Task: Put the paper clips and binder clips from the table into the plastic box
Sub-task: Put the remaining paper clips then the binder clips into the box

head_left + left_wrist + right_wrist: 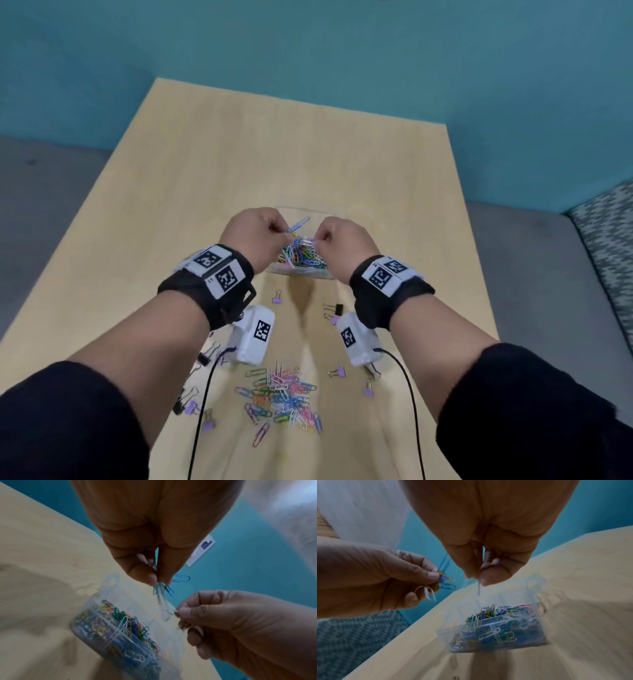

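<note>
The clear plastic box (pixel 297 270) sits near the middle of the wooden table (pixel 212 164), open at the top and heaped with coloured paper clips (pixel 299 255). In the right wrist view the heap fills the near compartments of the box (pixel 494 632), while the far compartments look bare through the clear walls.

Just above the box, at its 10 o'clock, the left hand (pixel 255 236) pinches a small bunch of clips (pixel 163 589) between thumb and fingertips; a blue clip (pixel 298 223) sticks out toward 1 o'clock. The other fingers are curled in. At the box's 2 o'clock the right hand (pixel 344 238) pinches a single pale clip (pixel 478 590) that hangs straight down over the box, the remaining fingers curled. The two hands are close together but apart.

At 6 o'clock from the box, toward the near table edge, lies a loose pile of paper clips (pixel 282 394) in many colours. Binder clips (pixel 339 371), purple and black, are scattered around it: several at 8 o'clock near the left forearm, a few at 4 o'clock, one purple binder clip (pixel 276 297) just below the box's near left corner, and a black binder clip (pixel 338 308) beside the right wrist.

Both wrists carry black straps with white marker tags (pixel 219 270), and white camera units (pixel 251 339) with black cables hang beneath them. Beyond the table stands a teal wall (pixel 342 51).
</note>
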Demonstrator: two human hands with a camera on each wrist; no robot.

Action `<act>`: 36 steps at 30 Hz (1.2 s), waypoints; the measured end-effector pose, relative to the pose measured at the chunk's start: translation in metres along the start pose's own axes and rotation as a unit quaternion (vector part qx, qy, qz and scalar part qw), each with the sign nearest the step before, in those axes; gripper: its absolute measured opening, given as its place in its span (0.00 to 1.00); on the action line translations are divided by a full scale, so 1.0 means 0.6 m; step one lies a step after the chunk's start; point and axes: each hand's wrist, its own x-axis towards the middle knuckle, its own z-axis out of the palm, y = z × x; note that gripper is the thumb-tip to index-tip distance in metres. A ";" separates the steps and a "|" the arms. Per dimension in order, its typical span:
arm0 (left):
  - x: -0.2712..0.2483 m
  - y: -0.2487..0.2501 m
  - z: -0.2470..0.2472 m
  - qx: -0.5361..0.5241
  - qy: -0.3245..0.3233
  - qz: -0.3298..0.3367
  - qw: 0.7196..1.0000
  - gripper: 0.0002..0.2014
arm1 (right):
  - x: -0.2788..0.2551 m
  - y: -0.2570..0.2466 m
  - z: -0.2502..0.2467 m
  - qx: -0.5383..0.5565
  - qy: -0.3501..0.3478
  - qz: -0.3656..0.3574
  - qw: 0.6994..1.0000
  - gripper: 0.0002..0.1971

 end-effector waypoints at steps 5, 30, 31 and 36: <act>-0.058 -0.042 -0.017 0.061 0.060 0.002 0.996 0.06 | -0.064 0.036 0.007 -0.015 0.027 -0.018 0.999 0.12; -0.340 -0.174 0.124 0.298 -0.077 0.084 0.948 0.29 | -0.301 0.069 0.176 -0.246 -0.148 -0.185 0.940 0.30; -0.336 -0.173 0.128 0.292 -0.072 0.083 0.950 0.23 | -0.298 0.065 0.181 -0.236 -0.141 -0.178 0.945 0.26; -0.303 -0.165 0.139 0.283 -0.063 0.059 0.955 0.11 | -0.279 0.053 0.186 -0.180 -0.140 -0.139 0.964 0.17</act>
